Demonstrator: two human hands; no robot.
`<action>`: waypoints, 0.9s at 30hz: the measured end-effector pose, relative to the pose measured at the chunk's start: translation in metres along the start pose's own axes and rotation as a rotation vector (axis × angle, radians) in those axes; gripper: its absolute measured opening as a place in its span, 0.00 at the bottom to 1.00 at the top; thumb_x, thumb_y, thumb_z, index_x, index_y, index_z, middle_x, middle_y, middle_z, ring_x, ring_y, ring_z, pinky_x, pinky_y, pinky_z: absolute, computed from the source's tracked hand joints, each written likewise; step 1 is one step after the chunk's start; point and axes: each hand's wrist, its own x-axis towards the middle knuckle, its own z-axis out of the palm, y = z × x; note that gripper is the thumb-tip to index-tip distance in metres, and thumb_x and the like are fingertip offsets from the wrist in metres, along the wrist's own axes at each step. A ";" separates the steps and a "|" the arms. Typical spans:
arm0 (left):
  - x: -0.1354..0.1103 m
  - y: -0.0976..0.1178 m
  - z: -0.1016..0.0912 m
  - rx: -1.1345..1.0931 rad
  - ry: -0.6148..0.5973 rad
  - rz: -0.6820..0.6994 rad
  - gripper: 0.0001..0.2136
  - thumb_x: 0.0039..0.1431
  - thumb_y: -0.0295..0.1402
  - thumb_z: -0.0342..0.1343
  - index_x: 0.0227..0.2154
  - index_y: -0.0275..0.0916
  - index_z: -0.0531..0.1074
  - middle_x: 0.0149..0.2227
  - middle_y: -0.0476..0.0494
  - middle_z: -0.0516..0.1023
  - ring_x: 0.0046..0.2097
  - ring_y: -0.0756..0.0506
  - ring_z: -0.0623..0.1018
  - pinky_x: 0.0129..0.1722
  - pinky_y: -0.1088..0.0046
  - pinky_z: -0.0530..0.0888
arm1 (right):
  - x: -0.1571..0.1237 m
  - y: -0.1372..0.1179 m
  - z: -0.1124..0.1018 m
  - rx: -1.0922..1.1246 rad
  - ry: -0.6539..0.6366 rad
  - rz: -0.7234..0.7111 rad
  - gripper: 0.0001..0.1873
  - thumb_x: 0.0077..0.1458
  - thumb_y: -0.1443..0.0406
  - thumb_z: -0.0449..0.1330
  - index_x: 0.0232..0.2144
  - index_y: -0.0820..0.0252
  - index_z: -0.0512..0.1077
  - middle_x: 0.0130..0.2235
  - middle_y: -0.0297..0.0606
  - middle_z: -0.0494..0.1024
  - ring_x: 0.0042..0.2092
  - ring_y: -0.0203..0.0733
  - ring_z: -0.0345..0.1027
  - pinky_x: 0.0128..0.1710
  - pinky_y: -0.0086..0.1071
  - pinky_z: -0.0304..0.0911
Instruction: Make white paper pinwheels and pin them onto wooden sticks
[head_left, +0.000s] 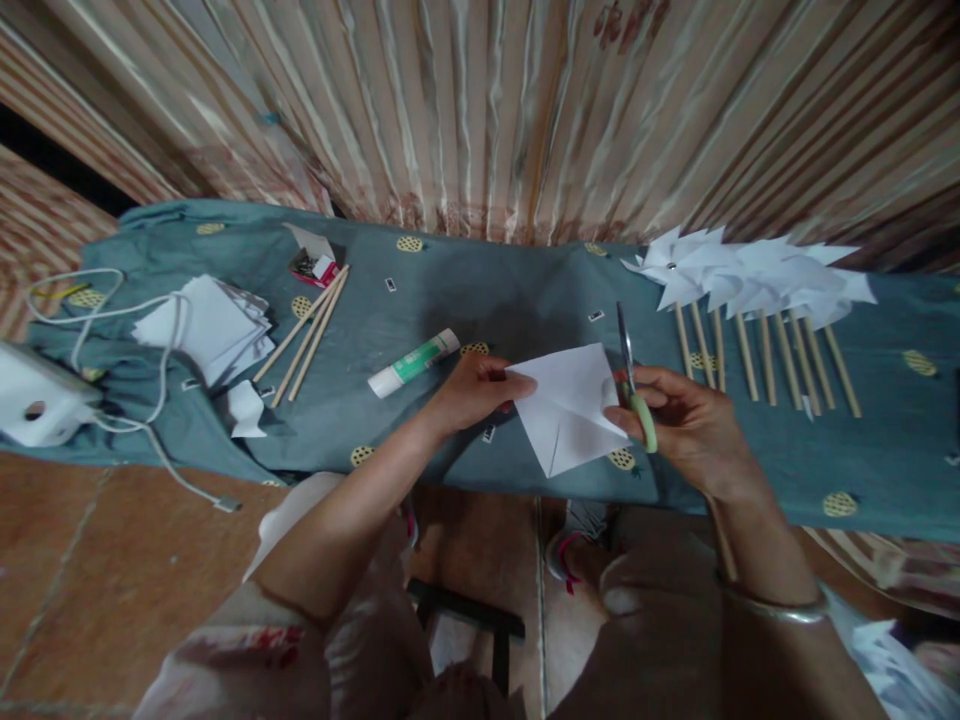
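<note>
A white square sheet of paper [566,405], with a cut or crease line running in from its near corner, is held over the front of the table. My left hand [480,388] pinches its left corner between thumb and fingers. At its right edge, my right hand [686,425] holds the paper too, and a pair of scissors [639,400] with a pale green handle hangs in the same hand, blades pointing away from me. On the cloth left of my left hand lies a green and white glue stick [414,363].
Finished paper pinwheels [757,275] on wooden sticks lie in a row at the right. To the left are loose wooden sticks [311,335], a small open box [315,262], stacked paper squares [206,325] and a white device [41,395] with a cable. A curtain [480,120] hangs behind.
</note>
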 end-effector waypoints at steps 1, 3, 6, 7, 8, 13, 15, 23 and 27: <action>0.000 0.002 -0.003 0.006 0.011 0.014 0.10 0.46 0.34 0.62 0.16 0.35 0.73 0.17 0.50 0.70 0.21 0.54 0.66 0.22 0.77 0.62 | -0.001 -0.001 -0.001 0.012 0.003 0.005 0.19 0.35 0.61 0.75 0.34 0.54 0.79 0.22 0.27 0.77 0.23 0.31 0.66 0.23 0.25 0.65; 0.002 0.005 -0.009 0.010 0.042 0.040 0.09 0.46 0.35 0.62 0.17 0.36 0.74 0.18 0.50 0.71 0.21 0.54 0.66 0.23 0.77 0.62 | -0.001 -0.003 -0.003 0.034 0.020 0.023 0.19 0.34 0.61 0.76 0.33 0.54 0.79 0.21 0.26 0.77 0.22 0.31 0.66 0.23 0.26 0.66; 0.005 0.005 -0.015 -0.077 0.165 0.086 0.09 0.46 0.37 0.64 0.20 0.37 0.77 0.20 0.49 0.73 0.23 0.53 0.67 0.25 0.77 0.64 | -0.001 -0.002 -0.005 0.064 0.083 0.047 0.21 0.32 0.59 0.77 0.32 0.55 0.78 0.22 0.27 0.77 0.23 0.32 0.66 0.23 0.26 0.66; 0.006 0.004 -0.014 -0.135 0.217 0.101 0.10 0.47 0.39 0.64 0.21 0.37 0.77 0.21 0.49 0.74 0.24 0.53 0.68 0.26 0.77 0.66 | 0.000 -0.002 -0.004 0.075 0.131 0.041 0.22 0.31 0.59 0.77 0.32 0.55 0.78 0.23 0.27 0.77 0.23 0.32 0.66 0.23 0.26 0.65; 0.006 0.002 -0.012 -0.202 0.255 0.111 0.12 0.48 0.41 0.64 0.24 0.37 0.78 0.24 0.48 0.75 0.26 0.52 0.70 0.28 0.76 0.67 | 0.002 0.000 -0.003 0.087 0.195 0.026 0.23 0.29 0.60 0.77 0.32 0.55 0.78 0.23 0.27 0.76 0.23 0.31 0.65 0.23 0.26 0.64; 0.001 -0.013 0.021 -0.356 0.104 0.118 0.23 0.45 0.48 0.67 0.41 0.38 0.78 0.43 0.40 0.80 0.42 0.45 0.77 0.40 0.70 0.73 | 0.008 0.005 0.016 0.166 0.483 -0.064 0.21 0.30 0.60 0.76 0.31 0.55 0.76 0.22 0.24 0.73 0.22 0.30 0.61 0.22 0.26 0.60; -0.002 -0.019 0.035 -0.260 0.009 0.104 0.25 0.38 0.43 0.72 0.41 0.37 0.78 0.43 0.40 0.80 0.45 0.42 0.77 0.44 0.68 0.73 | 0.009 0.005 0.026 0.176 0.484 -0.059 0.22 0.32 0.60 0.75 0.32 0.55 0.75 0.22 0.23 0.72 0.23 0.31 0.63 0.23 0.27 0.61; -0.005 -0.020 0.046 -0.274 0.188 0.040 0.11 0.45 0.30 0.67 0.34 0.36 0.77 0.39 0.42 0.82 0.43 0.42 0.80 0.45 0.67 0.75 | 0.003 0.005 0.054 0.155 0.322 0.026 0.22 0.38 0.57 0.72 0.36 0.54 0.72 0.22 0.24 0.74 0.22 0.32 0.63 0.24 0.27 0.61; -0.003 -0.019 0.041 -0.247 0.306 0.006 0.05 0.48 0.28 0.64 0.29 0.35 0.76 0.33 0.44 0.82 0.36 0.44 0.79 0.38 0.69 0.75 | 0.002 0.007 0.059 0.131 0.256 0.009 0.19 0.40 0.57 0.71 0.34 0.54 0.72 0.22 0.23 0.72 0.22 0.31 0.61 0.23 0.27 0.60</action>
